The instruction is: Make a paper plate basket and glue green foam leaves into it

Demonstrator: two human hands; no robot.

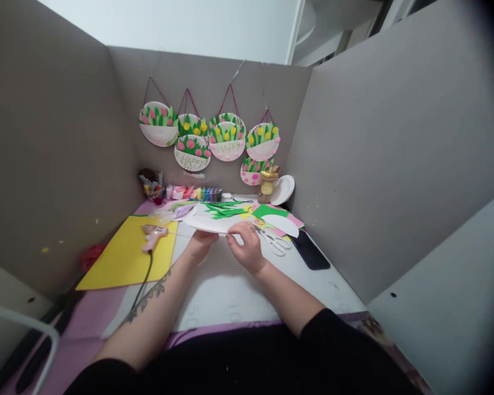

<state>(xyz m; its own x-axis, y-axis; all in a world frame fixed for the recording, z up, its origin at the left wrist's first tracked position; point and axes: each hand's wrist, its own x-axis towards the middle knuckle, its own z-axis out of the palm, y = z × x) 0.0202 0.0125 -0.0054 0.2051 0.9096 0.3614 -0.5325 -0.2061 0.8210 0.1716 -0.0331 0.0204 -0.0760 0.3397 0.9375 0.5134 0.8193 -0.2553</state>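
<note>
A white paper plate (212, 222) is held up over the table, seen nearly edge-on. My left hand (203, 244) grips it from below, its fingers mostly hidden under the plate. With thumb and fingertips my right hand (247, 244) pinches the near rim. Behind the plate lie green paper leaves (222, 210). White-handled scissors (275, 242) rest just right of my right hand. A cut half plate (280, 224) lies on green and pink paper farther right.
A pink glue gun (154, 237) with a cord sits on yellow sheets (123, 258) at left. A black phone (310, 251) lies at right. Paint bottles (206, 194), a marker holder (153, 188) and spare plates (283, 190) line the back. Decorated plates (227, 141) hang on the grey partition.
</note>
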